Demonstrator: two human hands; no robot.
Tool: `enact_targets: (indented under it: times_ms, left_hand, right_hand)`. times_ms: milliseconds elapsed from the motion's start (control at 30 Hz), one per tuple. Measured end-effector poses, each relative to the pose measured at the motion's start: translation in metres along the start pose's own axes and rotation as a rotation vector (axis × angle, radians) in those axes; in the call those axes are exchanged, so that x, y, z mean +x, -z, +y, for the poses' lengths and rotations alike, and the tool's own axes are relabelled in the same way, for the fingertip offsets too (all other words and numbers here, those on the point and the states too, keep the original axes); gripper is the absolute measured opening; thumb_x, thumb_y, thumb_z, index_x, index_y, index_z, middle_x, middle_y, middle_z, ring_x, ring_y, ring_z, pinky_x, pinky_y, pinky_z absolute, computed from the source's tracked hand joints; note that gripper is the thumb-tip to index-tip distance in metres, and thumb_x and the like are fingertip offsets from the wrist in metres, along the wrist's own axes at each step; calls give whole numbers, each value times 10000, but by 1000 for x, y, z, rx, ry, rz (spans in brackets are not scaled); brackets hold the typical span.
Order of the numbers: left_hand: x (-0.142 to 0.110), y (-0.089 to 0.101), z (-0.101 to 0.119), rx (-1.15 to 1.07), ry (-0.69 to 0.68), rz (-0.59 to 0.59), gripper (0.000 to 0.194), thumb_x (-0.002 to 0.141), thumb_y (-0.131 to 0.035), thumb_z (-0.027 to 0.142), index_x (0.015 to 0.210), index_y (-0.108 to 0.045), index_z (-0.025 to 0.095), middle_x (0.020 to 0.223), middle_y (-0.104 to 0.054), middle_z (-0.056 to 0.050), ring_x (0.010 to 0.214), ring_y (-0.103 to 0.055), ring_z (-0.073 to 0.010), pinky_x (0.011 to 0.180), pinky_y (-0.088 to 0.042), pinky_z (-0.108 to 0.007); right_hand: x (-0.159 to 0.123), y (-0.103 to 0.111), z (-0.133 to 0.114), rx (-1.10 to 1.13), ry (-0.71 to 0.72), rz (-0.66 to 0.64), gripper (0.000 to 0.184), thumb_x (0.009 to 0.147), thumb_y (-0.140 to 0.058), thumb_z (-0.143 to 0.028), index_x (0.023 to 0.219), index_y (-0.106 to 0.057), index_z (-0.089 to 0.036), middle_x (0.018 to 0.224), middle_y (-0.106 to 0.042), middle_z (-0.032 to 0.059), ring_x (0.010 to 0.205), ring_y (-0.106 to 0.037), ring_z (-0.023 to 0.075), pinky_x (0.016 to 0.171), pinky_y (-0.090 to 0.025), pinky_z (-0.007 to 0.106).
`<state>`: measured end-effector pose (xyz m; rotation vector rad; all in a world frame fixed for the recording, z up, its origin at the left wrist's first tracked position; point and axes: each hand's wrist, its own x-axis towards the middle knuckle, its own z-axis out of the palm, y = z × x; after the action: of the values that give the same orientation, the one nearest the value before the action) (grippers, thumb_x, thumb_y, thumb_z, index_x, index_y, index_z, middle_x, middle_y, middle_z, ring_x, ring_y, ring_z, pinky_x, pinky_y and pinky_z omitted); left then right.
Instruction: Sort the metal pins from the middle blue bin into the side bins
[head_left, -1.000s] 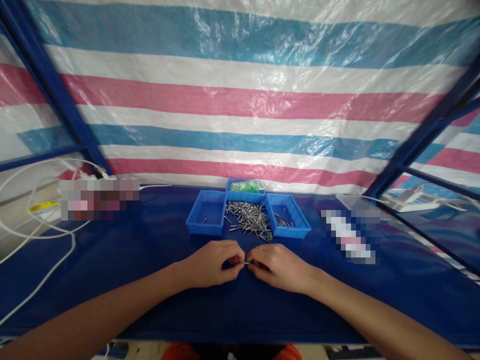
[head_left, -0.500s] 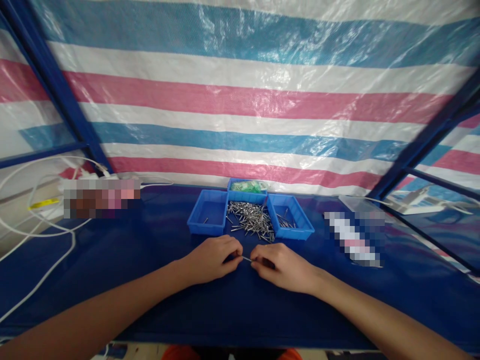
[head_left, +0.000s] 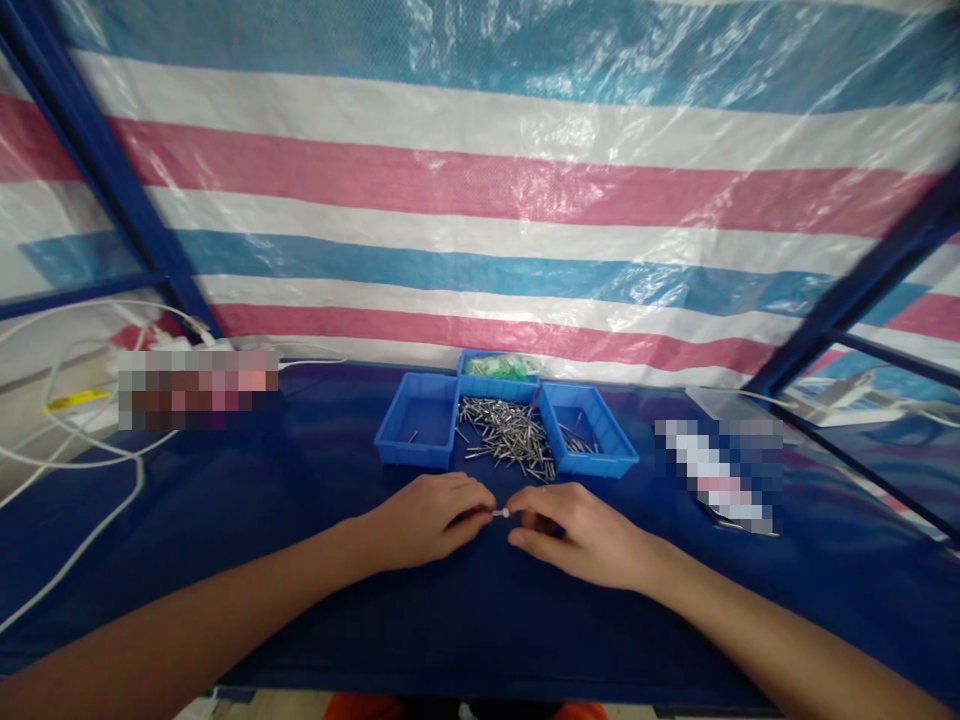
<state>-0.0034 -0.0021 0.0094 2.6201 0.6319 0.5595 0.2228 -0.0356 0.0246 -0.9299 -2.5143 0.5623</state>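
Note:
Between the thumb and fingertips of my left hand is a slim metal pin, its pale, rounded end pointing to the right. My right hand faces it with thumb and index finger apart. The right index fingertip is at the pin's pale end; whether it touches I cannot tell. Just beyond both hands, a loose pile of similar metal pins lies on the blue table. The part of the pin inside the left fingers is hidden.
A blue bin at left has a pin or two inside, and a right-hand bin has several. Behind the pile, another bin holds green and clear plastic bags. White cables run along the left; a blurred flat item lies right.
My right thumb and index finger have parted from the pin, which they pinched before. A pale rounded end now shows on it. My left hand still grips the pin.

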Motion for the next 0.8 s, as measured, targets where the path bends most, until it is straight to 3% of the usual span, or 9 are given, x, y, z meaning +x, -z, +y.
enact_targets:
  times_ms: [133, 233, 367, 500, 800]
  left_hand:
    - [0, 9, 1, -223, 139, 92, 159, 923, -442, 234, 954, -584, 168, 796, -634, 3, 696, -586, -105, 648, -438, -190]
    - [-1, 17, 1, -202, 162, 182, 175, 931, -422, 257, 926, -573, 169, 749, -625, 13, 653, -579, -97, 624, -441, -187]
    - [-2, 31, -6, 277, 83, 355, 194, 922, -413, 251, 904, -587, 167, 757, -632, -13, 679, -565, -124, 677, -428, -231]
    - [-2, 44, -17, 760, 223, 386, 174, 878, -442, 203, 788, -586, 166, 729, -627, -41, 724, -565, -190, 693, -407, -304]
    - [-7, 51, -22, 994, 342, 328, 195, 876, -445, 202, 774, -602, 150, 736, -628, -87, 758, -581, -261, 723, -408, -394]
  right_hand:
    - [0, 3, 4, -180, -32, -12, 245, 962, -435, -322, 1048, -587, -151, 813, -657, 49, 737, -634, 157, 679, -478, 262]
    - [-2, 1, 8, -318, -40, -1, 223, 949, -447, -266, 1071, -590, -146, 889, -661, 74, 799, -647, 184, 726, -511, 305]
    - [-4, -2, 11, -427, -90, 36, 262, 928, -450, -202, 1160, -559, -150, 1069, -626, 114, 906, -646, 210, 767, -544, 338]
    - [-6, -4, 15, -509, -135, 83, 307, 920, -428, -178, 1202, -545, -140, 1209, -582, 142, 981, -637, 236, 790, -560, 365]
    - [-4, -3, 21, -601, -215, 46, 220, 919, -450, -158, 1079, -599, -135, 1014, -651, 112, 867, -652, 222, 751, -545, 349]
